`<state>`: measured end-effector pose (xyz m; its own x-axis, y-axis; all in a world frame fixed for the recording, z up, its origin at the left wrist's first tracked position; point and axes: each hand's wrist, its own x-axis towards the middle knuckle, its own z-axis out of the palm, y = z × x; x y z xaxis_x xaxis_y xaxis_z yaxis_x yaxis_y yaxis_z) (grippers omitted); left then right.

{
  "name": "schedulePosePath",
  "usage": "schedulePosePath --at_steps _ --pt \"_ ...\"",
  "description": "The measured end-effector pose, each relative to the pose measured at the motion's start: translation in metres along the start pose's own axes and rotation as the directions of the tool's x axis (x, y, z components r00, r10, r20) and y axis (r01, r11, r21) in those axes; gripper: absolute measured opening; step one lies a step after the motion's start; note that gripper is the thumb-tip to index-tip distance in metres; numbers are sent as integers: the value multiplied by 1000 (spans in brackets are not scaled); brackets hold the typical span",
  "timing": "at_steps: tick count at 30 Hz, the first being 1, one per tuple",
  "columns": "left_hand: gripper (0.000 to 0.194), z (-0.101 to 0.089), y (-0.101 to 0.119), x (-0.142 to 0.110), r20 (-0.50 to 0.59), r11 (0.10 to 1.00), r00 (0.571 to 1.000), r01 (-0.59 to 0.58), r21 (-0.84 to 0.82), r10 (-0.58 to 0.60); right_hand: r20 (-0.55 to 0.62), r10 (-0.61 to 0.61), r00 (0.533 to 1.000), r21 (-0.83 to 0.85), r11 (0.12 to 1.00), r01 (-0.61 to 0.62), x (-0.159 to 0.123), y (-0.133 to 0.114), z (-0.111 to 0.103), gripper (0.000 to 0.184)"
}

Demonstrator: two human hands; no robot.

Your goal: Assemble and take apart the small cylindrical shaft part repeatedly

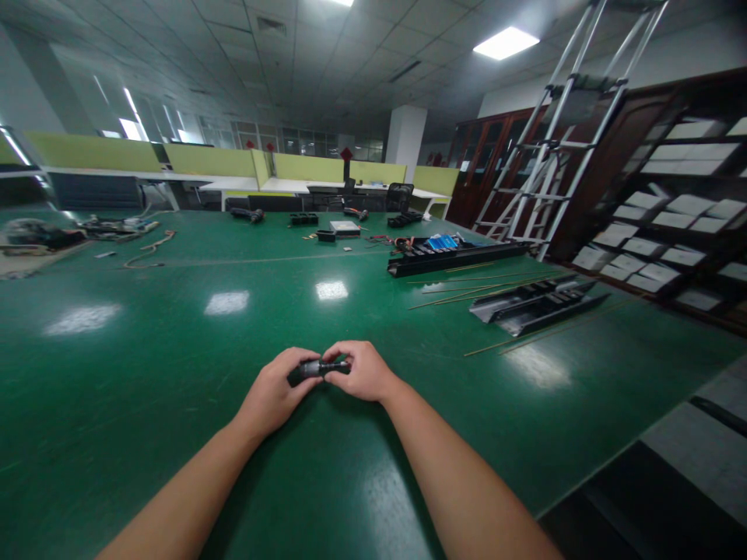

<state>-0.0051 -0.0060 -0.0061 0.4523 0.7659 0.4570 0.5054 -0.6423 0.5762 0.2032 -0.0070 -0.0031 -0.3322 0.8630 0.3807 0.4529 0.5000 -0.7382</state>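
Both of my hands meet over the green table (175, 373), low in the middle of the view. A small black cylindrical part (315, 369) lies between them, held a little above the table top. My left hand (274, 393) is closed around its left end. My right hand (365, 372) pinches its right end with curled fingers. Most of the part is hidden by my fingers, so its shape is hard to make out.
Long black trays (528, 305) and thin rods (467, 295) lie to the right. Another black tray with blue pieces (443, 250) sits further back. Cables and tools (87, 232) clutter the far left. A ladder (548, 163) and shelves (671, 210) stand at right.
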Motion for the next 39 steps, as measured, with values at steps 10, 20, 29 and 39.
schedulePosePath --at_steps 10,20,29,39 --pt "26 0 0 1 12 1000 1000 6 11 -6 7 21 1000 -13 1000 -21 1 1 0 21" --pt "26 0 1 0 12 1000 1000 1 20 -2 19 53 998 -14 999 -53 1 -1 -1 19" --pt "26 0 2 -1 -6 1000 1000 10 12 -10 6 45 999 -18 999 -45 1 1 -1 18" --pt "27 0 1 0 -16 999 1000 12 32 -12 2 51 999 2 999 -51 1 0 -2 17"
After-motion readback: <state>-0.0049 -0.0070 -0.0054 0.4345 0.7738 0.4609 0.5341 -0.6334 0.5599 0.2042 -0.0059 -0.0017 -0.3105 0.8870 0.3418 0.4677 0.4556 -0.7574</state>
